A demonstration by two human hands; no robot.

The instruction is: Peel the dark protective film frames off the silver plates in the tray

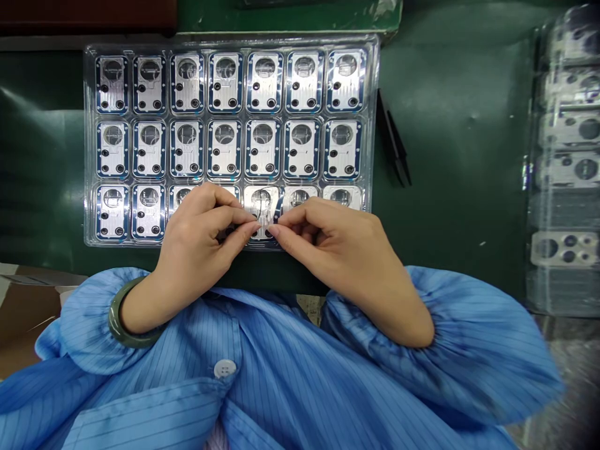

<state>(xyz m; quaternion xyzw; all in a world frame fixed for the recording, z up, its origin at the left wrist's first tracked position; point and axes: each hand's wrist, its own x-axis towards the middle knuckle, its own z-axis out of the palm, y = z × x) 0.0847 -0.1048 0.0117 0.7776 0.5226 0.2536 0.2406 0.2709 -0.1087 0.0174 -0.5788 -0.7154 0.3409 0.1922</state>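
Note:
In the head view, a clear plastic tray (87, 144) holds rows of silver metal plates, most edged by a dark blue gasket frame. Over a plate (260, 199) in the near row, my left hand (204, 228) and my right hand (330, 240) face each other, each pinching with thumb and forefinger. A thin dark blue gasket (277, 209) curves between them and appears to be in both pinches; my fingers cover part of it. The two plates to its right, one being the end plate (350, 197), show pale edges without blue.
Black tweezers (396, 144) lie right of the tray on the green table (459, 187). At the far right stands another clear tray (557, 287) with metal plates. A cardboard box (28, 319) is at lower left, and a dark red object (84, 15) at upper left.

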